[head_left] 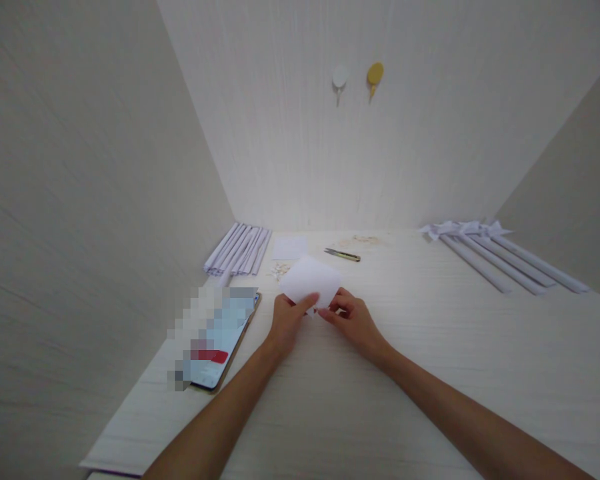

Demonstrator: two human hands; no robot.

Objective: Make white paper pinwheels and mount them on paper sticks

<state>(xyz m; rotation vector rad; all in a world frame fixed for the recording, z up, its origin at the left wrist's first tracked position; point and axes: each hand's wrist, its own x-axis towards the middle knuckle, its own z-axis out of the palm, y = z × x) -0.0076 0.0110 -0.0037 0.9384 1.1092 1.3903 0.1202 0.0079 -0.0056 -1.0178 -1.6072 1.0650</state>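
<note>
A small white sheet of paper [310, 279] is held just above the pale tabletop [380, 373], a little left of centre. My left hand [287, 321] pinches its near left edge with thumb and fingers. My right hand [353, 319] grips its near right corner, fingers curled under the paper. Both hands meet at the sheet's lower edge.
A phone [220, 340] lies to the left of my left arm. Rolled white paper tubes [237, 250] lie at the back left, longer white rolls [500, 260] at the back right. A utility knife [343, 254], another paper piece [290, 248] and small scraps [279, 270] lie behind the sheet. Two wall hooks [375, 75] hang above.
</note>
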